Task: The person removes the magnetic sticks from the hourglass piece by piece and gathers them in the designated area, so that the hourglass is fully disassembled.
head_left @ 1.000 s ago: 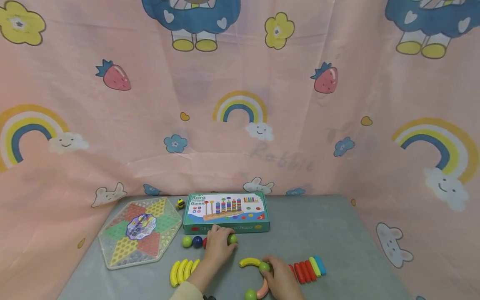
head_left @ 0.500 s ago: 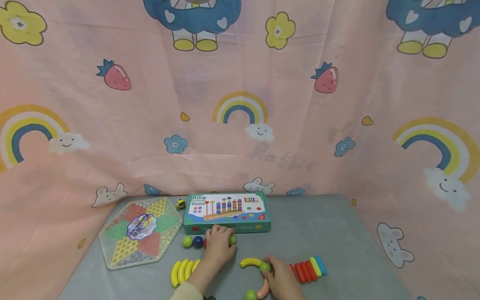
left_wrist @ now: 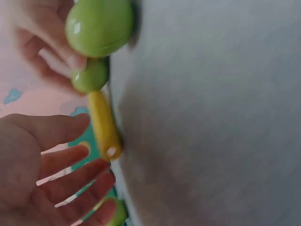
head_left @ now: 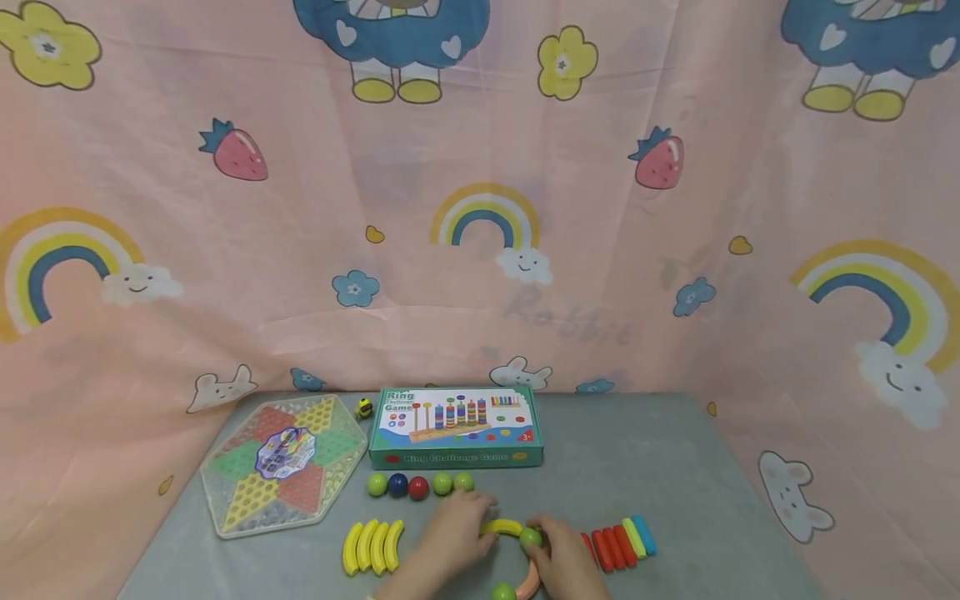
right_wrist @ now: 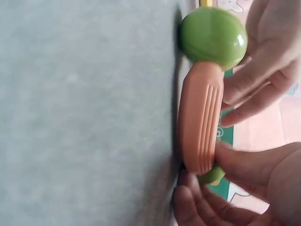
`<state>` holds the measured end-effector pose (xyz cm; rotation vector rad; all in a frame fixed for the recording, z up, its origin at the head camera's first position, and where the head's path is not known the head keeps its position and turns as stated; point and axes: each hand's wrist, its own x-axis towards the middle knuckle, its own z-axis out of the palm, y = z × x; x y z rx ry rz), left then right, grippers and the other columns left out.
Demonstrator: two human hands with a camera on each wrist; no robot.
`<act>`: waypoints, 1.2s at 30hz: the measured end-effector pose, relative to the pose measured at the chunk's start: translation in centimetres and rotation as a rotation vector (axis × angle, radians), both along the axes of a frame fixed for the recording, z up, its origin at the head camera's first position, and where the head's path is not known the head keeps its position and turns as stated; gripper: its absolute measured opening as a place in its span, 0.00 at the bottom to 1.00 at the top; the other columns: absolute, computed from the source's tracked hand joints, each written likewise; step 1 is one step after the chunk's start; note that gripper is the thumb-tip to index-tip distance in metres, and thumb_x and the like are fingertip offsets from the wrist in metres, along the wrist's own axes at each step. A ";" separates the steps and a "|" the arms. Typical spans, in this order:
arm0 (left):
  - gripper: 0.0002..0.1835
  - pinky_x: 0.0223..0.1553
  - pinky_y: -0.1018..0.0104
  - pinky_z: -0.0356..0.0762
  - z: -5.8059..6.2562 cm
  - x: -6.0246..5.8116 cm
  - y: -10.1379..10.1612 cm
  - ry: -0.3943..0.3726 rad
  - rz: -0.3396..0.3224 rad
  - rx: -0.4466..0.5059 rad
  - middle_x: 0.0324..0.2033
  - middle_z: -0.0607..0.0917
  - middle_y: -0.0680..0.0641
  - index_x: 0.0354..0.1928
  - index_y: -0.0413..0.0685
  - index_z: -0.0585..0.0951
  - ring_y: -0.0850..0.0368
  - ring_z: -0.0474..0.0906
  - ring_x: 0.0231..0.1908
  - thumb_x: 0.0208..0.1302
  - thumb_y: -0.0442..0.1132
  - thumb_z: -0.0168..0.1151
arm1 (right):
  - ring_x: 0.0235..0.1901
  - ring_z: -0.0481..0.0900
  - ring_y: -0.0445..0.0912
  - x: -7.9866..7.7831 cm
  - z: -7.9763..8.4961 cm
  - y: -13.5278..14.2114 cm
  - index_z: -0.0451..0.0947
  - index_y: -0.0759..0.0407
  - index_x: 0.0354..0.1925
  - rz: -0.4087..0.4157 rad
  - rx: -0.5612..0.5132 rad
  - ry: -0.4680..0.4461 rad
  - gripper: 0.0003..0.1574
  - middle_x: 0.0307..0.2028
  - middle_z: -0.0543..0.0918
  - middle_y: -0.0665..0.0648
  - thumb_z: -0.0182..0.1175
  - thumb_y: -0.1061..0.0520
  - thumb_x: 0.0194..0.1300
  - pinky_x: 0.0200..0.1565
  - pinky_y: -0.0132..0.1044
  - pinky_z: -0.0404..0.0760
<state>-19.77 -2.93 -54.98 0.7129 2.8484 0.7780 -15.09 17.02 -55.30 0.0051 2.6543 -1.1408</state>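
Observation:
A curved yellow piece (head_left: 502,527), a green ball (head_left: 531,538), an orange curved piece (head_left: 529,581) and a nearer green ball (head_left: 504,592) form an arc on the grey table. My right hand (head_left: 567,565) pinches the green ball between the yellow and orange pieces with thumb and fingertips; in the right wrist view the orange piece (right_wrist: 201,117) partly hides that ball. My left hand (head_left: 452,540) is beside the yellow piece's free end. In the left wrist view its fingers spread, fingertips right by the yellow piece (left_wrist: 104,125), holding nothing.
Behind my left hand lies a row of green, blue and red balls (head_left: 418,487), before a Ring Challenge Game box (head_left: 456,457). Several yellow curved pieces (head_left: 372,547) lie left. Red, yellow and blue sticks (head_left: 613,546) lie right. A hexagonal game board (head_left: 285,467) and bee toy (head_left: 364,408) stand back left.
My left hand has let go of the green ball at the right end of the row and moved nearer and right to the yellow piece. The right hand stays at its ball.

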 end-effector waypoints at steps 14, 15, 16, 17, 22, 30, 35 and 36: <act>0.07 0.23 0.69 0.68 -1.9 1.6 -0.1 -0.102 0.038 0.088 0.20 0.75 0.58 0.25 0.50 0.79 0.64 0.67 0.20 0.52 0.35 0.71 | 0.29 0.75 0.43 0.1 -0.1 -0.1 0.82 0.60 0.52 0.012 -0.051 -0.031 0.18 0.35 0.82 0.51 0.68 0.58 0.65 0.30 0.38 0.76; 0.07 0.22 0.68 0.67 -1.9 1.7 -0.2 -0.122 0.055 0.104 0.19 0.74 0.58 0.24 0.50 0.78 0.63 0.67 0.20 0.50 0.34 0.70 | 0.29 0.75 0.43 0.2 -0.1 -0.2 0.82 0.61 0.52 0.001 -0.046 -0.028 0.18 0.35 0.82 0.51 0.68 0.58 0.65 0.30 0.38 0.76; 0.07 0.22 0.67 0.67 -1.9 1.7 -0.3 -0.138 0.074 0.115 0.19 0.74 0.57 0.24 0.50 0.78 0.62 0.67 0.20 0.48 0.34 0.69 | 0.29 0.75 0.43 0.2 -0.1 -0.3 0.82 0.61 0.52 -0.008 -0.040 -0.024 0.18 0.35 0.82 0.51 0.68 0.58 0.65 0.29 0.38 0.76; 0.07 0.22 0.66 0.68 -1.9 1.8 -0.5 -0.159 0.094 0.125 0.19 0.75 0.56 0.25 0.49 0.77 0.60 0.68 0.20 0.46 0.33 0.68 | 0.28 0.75 0.43 0.2 0.0 -0.3 0.82 0.61 0.52 -0.016 -0.038 -0.021 0.18 0.35 0.82 0.51 0.68 0.58 0.64 0.29 0.38 0.76; 0.14 0.30 0.56 0.79 -1.7 1.6 -0.8 -0.269 0.124 0.104 0.28 0.81 0.49 0.41 0.43 0.81 0.54 0.76 0.28 0.51 0.36 0.69 | 0.29 0.76 0.43 0.1 0.0 -0.4 0.82 0.61 0.52 -0.019 -0.037 -0.022 0.18 0.36 0.82 0.51 0.68 0.58 0.65 0.31 0.38 0.77; 0.37 0.53 0.56 0.81 -1.0 1.2 -1.9 -0.291 -0.126 -0.022 0.57 0.78 0.54 0.65 0.61 0.78 0.58 0.78 0.50 0.49 0.47 0.78 | 0.30 0.76 0.43 0.1 -0.1 -0.2 0.82 0.62 0.53 -0.001 -0.068 -0.026 0.19 0.37 0.82 0.52 0.67 0.58 0.65 0.31 0.38 0.77; 0.37 0.53 0.62 0.80 -0.7 1.2 -2.3 -0.278 -0.185 -0.041 0.55 0.78 0.58 0.63 0.58 0.80 0.64 0.76 0.49 0.46 0.40 0.79 | 0.30 0.75 0.43 0.2 -0.1 -0.1 0.82 0.63 0.53 -0.006 -0.064 -0.019 0.19 0.36 0.82 0.51 0.67 0.58 0.65 0.30 0.38 0.76; 0.36 0.53 0.63 0.80 -0.7 1.2 -2.4 -0.276 -0.187 -0.039 0.54 0.78 0.58 0.62 0.57 0.80 0.65 0.76 0.49 0.46 0.41 0.80 | 0.29 0.75 0.44 0.2 -0.1 -0.1 0.82 0.63 0.53 -0.007 -0.061 -0.019 0.19 0.36 0.82 0.51 0.67 0.58 0.65 0.30 0.38 0.76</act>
